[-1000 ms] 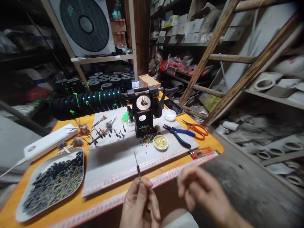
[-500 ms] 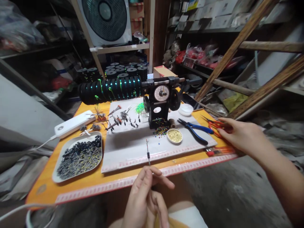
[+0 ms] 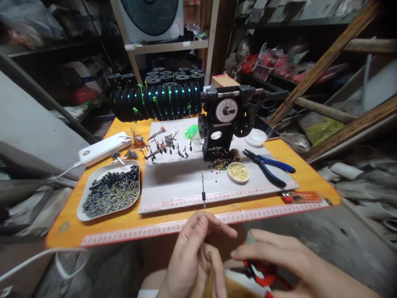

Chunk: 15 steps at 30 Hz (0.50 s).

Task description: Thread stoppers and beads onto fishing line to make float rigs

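Between the thumb and forefinger of my left hand (image 3: 198, 248), a thin wire piece with a black sleeve (image 3: 204, 195) stands upright at the front of the white board. My left hand's other fingers are loosely curled. Close by on the right, my right hand (image 3: 279, 256) is wrapped round red-handled pliers (image 3: 260, 275), blurred and partly covered by the fingers. Both hands are in front of the table's near edge, above my lap. On the white board (image 3: 176, 190) lie blue-handled pliers (image 3: 268, 165), a small dish of gold beads (image 3: 238, 172) and scattered coloured beads (image 3: 220, 164).
A black winding machine with a dial (image 3: 226, 111) carries a row of black spools (image 3: 155, 101). On the left are a tray of black and grey small parts (image 3: 139, 182) and a white power strip (image 3: 104, 149). An orange-handled tool (image 3: 302, 197) lies at the right edge.
My right hand has lifted the red-handled pliers from the table's right side and brought them beside my left hand. My left hand keeps its pinch. The view has shifted slightly.
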Tool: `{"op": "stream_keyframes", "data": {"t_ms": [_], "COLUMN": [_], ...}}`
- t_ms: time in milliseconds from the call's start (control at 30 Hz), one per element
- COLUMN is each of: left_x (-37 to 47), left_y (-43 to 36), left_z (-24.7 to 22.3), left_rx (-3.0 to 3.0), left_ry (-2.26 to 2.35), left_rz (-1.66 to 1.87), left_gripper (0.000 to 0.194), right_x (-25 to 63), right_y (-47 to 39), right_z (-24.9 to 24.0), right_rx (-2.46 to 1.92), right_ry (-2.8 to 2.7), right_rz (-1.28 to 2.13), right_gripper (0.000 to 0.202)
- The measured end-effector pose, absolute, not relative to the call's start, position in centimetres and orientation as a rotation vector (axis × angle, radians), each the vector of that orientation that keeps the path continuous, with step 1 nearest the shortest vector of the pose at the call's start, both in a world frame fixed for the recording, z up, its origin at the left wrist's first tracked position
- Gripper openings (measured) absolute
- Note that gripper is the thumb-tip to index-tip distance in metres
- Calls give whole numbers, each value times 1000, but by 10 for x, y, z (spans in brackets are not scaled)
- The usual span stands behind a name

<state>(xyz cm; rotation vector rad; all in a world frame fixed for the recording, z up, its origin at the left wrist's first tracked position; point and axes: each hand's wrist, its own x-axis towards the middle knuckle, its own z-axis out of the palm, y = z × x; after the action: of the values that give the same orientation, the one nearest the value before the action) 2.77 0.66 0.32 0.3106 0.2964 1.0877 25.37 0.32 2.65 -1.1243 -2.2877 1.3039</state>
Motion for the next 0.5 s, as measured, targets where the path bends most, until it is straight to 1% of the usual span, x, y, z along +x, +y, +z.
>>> {"op": "stream_keyframes", "data": {"t_ms": [100,200,333,500], "left_x": [26,25,23,23], "left_y": [4,3,2,2], "left_z": [2,1,2,0], "left_rx": [343,380,409,437], "left_ry": [255,285,362,473], "left_rz": [1091,1105,1126,1162], "left_gripper": [40,35,27,25], "right_x": [220,209,209,209], "right_y": [25,33,34,34], "right_z": [48,60,60,49], "right_rx": [-1026,-987,-991,-993], "right_ry": [-2304,-2295,-2280,-2300], "right_rz": [1453,1505,1447,1371], "right_gripper": [36,36,31,24]}}
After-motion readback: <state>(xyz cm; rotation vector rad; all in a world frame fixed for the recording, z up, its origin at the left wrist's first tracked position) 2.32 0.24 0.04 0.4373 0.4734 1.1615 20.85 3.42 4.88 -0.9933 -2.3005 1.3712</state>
